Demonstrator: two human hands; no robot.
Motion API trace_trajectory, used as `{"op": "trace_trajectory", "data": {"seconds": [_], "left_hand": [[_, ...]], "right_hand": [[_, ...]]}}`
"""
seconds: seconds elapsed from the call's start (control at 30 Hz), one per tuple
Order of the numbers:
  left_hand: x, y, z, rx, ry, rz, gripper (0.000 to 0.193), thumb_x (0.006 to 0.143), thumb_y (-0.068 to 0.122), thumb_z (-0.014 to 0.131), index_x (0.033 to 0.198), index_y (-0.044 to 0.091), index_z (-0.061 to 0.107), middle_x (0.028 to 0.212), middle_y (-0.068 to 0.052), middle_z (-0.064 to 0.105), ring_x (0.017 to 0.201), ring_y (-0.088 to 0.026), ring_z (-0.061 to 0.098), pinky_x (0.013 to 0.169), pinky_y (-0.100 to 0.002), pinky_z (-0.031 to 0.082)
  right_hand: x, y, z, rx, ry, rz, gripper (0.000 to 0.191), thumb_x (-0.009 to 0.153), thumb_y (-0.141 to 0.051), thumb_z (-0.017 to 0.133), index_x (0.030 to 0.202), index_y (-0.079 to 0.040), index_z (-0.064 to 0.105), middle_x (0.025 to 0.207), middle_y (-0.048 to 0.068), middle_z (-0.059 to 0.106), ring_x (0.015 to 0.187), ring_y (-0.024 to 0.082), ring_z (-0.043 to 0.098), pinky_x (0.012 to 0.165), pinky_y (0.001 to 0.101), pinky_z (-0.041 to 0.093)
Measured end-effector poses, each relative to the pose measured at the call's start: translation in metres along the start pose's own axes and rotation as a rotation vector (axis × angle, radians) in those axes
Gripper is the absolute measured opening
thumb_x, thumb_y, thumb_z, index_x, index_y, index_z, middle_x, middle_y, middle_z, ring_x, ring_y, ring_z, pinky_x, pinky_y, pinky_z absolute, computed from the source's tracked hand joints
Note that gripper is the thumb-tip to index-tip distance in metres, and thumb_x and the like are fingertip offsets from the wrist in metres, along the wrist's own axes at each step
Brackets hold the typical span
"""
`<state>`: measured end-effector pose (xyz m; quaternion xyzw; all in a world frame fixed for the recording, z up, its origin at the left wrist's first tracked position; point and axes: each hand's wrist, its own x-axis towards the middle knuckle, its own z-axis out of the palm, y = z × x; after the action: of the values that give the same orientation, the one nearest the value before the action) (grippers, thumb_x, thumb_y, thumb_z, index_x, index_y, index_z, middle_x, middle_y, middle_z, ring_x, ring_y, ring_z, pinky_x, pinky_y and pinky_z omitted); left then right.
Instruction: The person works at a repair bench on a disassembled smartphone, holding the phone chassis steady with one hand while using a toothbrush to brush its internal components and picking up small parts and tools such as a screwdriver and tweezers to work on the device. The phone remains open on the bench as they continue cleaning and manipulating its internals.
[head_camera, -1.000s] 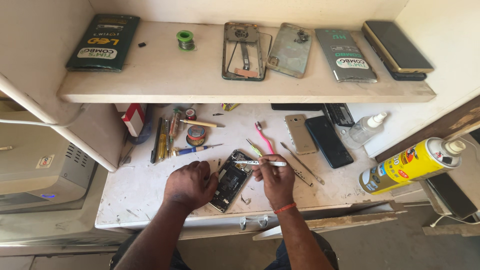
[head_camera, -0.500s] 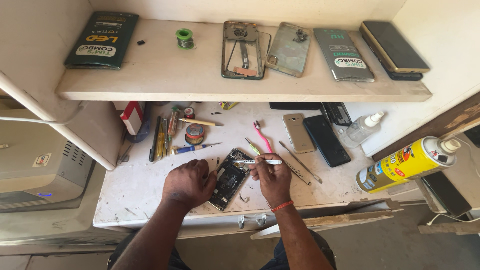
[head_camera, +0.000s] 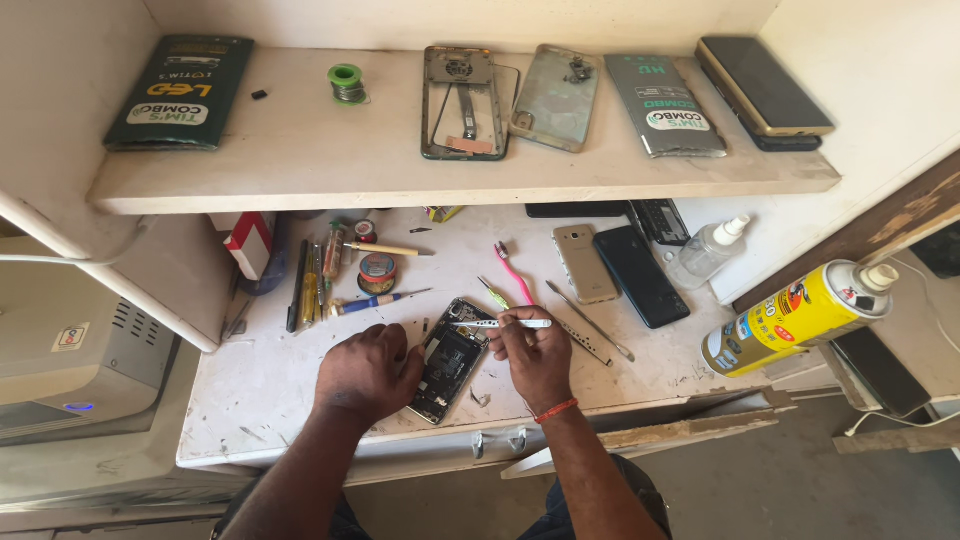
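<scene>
My left hand (head_camera: 368, 372) presses flat on the opened phone (head_camera: 450, 360) to steady it on the counter (head_camera: 250, 400); right hand (head_camera: 535, 355) fingers are clamped on tweezers (head_camera: 500, 323) above it

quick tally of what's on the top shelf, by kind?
Dark flat boxes: 2
Solder spool, green: 1
Bare phone frame: 1
Phone back cover: 1
Stacked phones: 2
Small black bit: 1
Total: 8
</scene>
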<state>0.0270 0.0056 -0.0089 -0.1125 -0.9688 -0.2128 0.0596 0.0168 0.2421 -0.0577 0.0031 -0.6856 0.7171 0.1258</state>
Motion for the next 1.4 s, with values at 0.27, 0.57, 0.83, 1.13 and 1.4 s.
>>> {"op": "trace_trajectory", "data": {"seconds": [0.27, 0.57, 0.83, 1.13, 1.4], "left_hand": [[0.001, -0.003, 0.001, -0.001, 0.007, 0.038, 0.028, 0.091, 0.038, 0.062, 0.088, 0.011, 0.066, 0.083, -0.010, 0.071, 0.080, -0.032, 0.072, 0.074, -0.046, 0.058], [-0.004, -0.007, 0.006, -0.013, 0.140, 0.283, 0.029, 0.089, 0.028, 0.065, 0.115, 0.018, 0.074, 0.081, -0.008, 0.071, 0.072, -0.030, 0.072, 0.063, -0.044, 0.058], [-0.003, -0.010, 0.009, -0.012, 0.145, 0.304, 0.030, 0.089, 0.028, 0.065, 0.116, 0.017, 0.074, 0.079, -0.007, 0.069, 0.069, -0.029, 0.071, 0.061, -0.043, 0.057], [-0.003, -0.011, 0.011, 0.005, 0.132, 0.320, 0.029, 0.091, 0.028, 0.064, 0.116, 0.017, 0.074, 0.078, -0.007, 0.067, 0.069, -0.028, 0.070, 0.060, -0.042, 0.057], [-0.003, -0.006, 0.007, 0.007, 0.044, 0.231, 0.032, 0.096, 0.033, 0.058, 0.122, 0.019, 0.072, 0.087, -0.008, 0.072, 0.079, -0.030, 0.072, 0.069, -0.044, 0.059]], "right_hand": [[0.001, -0.001, 0.000, -0.017, -0.025, -0.007, 0.018, 0.099, -0.013, 0.066, 0.105, 0.004, 0.068, 0.082, 0.014, 0.077, 0.066, 0.012, 0.072, 0.059, 0.0254, 0.061], [0.000, -0.003, -0.002, -0.013, -0.038, 0.017, 0.019, 0.099, -0.014, 0.066, 0.105, 0.004, 0.068, 0.084, 0.014, 0.078, 0.068, 0.013, 0.072, 0.061, 0.0271, 0.061], [0.002, 0.000, -0.003, 0.036, -0.044, 0.048, 0.019, 0.098, -0.014, 0.066, 0.106, 0.004, 0.068, 0.084, 0.015, 0.078, 0.069, 0.015, 0.073, 0.062, 0.0288, 0.062], [0.003, -0.002, -0.009, 0.186, -0.102, 0.088, 0.021, 0.098, -0.015, 0.066, 0.109, 0.004, 0.067, 0.088, 0.017, 0.077, 0.073, 0.018, 0.074, 0.067, 0.0305, 0.063], [0.001, -0.003, -0.006, 0.184, -0.060, 0.045, 0.024, 0.100, -0.018, 0.066, 0.109, 0.004, 0.067, 0.087, 0.017, 0.077, 0.074, 0.018, 0.074, 0.067, 0.0309, 0.062]]}}
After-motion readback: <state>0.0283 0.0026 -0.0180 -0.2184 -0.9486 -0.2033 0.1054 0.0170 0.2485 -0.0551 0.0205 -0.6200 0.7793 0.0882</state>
